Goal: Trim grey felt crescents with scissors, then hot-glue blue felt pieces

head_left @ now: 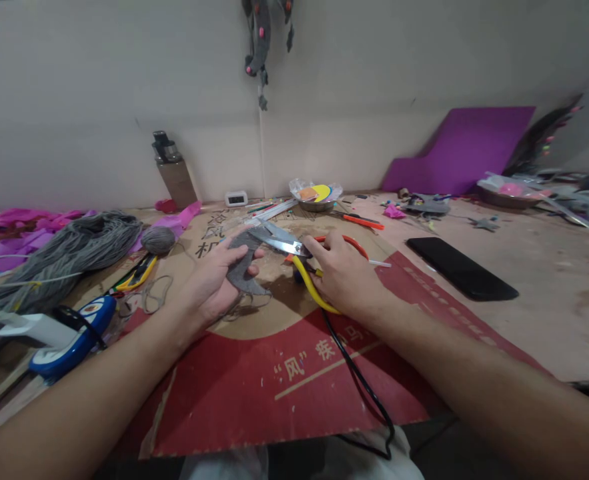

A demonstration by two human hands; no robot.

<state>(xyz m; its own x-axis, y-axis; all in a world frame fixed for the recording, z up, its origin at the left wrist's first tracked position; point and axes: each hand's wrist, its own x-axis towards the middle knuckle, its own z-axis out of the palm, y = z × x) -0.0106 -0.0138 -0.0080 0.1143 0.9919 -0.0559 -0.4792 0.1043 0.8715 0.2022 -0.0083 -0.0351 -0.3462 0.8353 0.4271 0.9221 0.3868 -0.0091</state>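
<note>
1. With left hand (pixel 215 283), pinches grey crescent (pixel 239 263) above red-and-brown cardboard (pixel 214 393); with right hand (pixel 341 273), grips scissors (pixel 281 243), holding blades at the crescent's upper end. Cannot tell whether cutting.
2. Looks already crescent-shaped, yet trails loose threads (pixel 247 307) near the lower tip, apparently untrimmed.
3. Has yarn ball (pixel 159 241) to the left, black phone (pixel 461 268) to the right.
4. Has black cable (pixel 359 373) below right hand, possibly in the way.
</note>
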